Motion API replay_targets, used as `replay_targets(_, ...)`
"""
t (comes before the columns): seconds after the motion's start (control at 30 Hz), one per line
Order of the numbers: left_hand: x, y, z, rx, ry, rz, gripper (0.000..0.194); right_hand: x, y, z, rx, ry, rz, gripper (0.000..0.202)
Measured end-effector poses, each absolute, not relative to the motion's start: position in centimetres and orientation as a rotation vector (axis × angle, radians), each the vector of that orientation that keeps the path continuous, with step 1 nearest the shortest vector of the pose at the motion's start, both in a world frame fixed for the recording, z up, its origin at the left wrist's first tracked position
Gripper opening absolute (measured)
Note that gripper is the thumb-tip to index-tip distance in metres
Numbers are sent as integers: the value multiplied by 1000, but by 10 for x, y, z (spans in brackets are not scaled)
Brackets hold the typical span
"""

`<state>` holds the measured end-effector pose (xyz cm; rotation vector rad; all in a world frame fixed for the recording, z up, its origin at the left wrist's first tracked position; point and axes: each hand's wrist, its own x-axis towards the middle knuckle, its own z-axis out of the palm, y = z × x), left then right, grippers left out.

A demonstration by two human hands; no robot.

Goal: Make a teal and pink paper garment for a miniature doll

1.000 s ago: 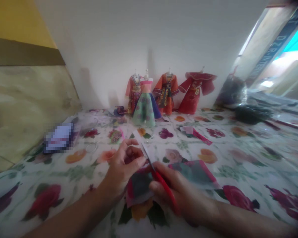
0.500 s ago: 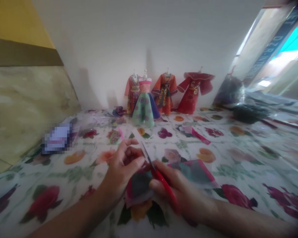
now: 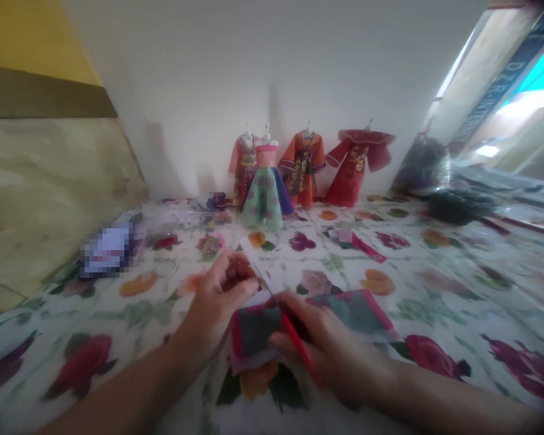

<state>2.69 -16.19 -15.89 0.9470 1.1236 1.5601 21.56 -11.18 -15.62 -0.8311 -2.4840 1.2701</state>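
Note:
My right hand (image 3: 320, 338) is wrapped round a pair of scissors (image 3: 299, 347) with red handles. Their pale blades point up and away, past the fingertips of my left hand (image 3: 224, 290). That left hand has curled fingers, with thumb and forefinger pressed together beside the blades; whatever they pinch is too small or blurred to name. Below both hands lies a dark grey-green piece of fabric (image 3: 256, 333) with a pink border, partly covered by my right fingers. A similar pink-edged fabric piece (image 3: 358, 314) lies flat beyond my right hand.
Small doll dresses on stands, including a green-skirted dress (image 3: 263, 190) and a red dress (image 3: 356, 172), stand against the white wall. A pink fabric strip (image 3: 368, 246) lies on the flowered tablecloth (image 3: 335, 399). Dark bundled material (image 3: 460, 205) sits at the right, a clear ring (image 3: 167, 267) at the left.
My left fingertips have shifted slightly left and up, away from the bordered fabric, showing more of its top edge. The scissors have turned a little in my right hand.

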Motion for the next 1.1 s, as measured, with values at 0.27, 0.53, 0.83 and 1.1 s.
replay_targets(0.27,27,-162,-152,788,1015,1572,22,218,-110,-157,-813,-2476,1287,27)
replay_targets(0.53,30,-164,-165,1000,1142,1562,30,215,-111,-154,-838,-2379,1440,35)
replay_targets(0.83,37,-166,-170,1049,1115,1541,31,216,-111,-161,-816,-2358,1384,41)
replay_targets(1.1,34,-166,-169,992,1121,1528,26,215,-112,-158,-841,-2348,1390,39)
